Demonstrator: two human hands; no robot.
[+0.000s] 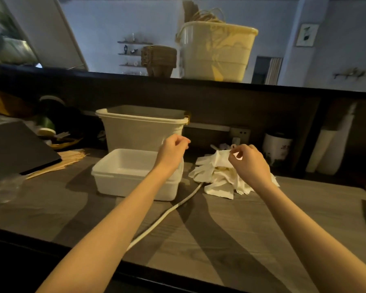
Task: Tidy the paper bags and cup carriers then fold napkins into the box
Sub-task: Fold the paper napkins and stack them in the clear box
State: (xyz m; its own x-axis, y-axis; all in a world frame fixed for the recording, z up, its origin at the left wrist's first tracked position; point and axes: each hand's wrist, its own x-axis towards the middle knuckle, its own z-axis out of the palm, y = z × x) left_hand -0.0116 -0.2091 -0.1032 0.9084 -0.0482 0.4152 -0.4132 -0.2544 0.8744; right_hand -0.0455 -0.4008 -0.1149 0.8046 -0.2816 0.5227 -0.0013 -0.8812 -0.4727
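Head view, nearest first: both forearms reach out over the worktop [230, 225], with a white cable [167, 212] running between them toward the napkins.

Right hand [248, 162]: fingertips pinch a corner of one white napkin [221, 157], lifting it off the napkin pile [222, 180] that lies just under and in front of that hand. Left hand [173, 150]: raised, fingers curled with thumb to fingertips; nothing visible in the pinch, hard to be sure. Hands well apart.

Handling, as judged: napkins are thin, very light, limp, easily torn or creased. Sheets in the heap cling and overlap, so one may drag others up. Best taken by corners or an edge, one corner per hand, to spread flat before folding.

Containers: shallow white box [133, 176] sits under and left of the left hand, touching nothing of the pile; appears empty. Beyond it, a taller white bin [142, 127]; contents hidden by its wall. Farther, on the raised ledge, a large tub [216, 53] holds paper bags [203, 13], handles sticking up; left of it, stacked cup carriers [159, 60].
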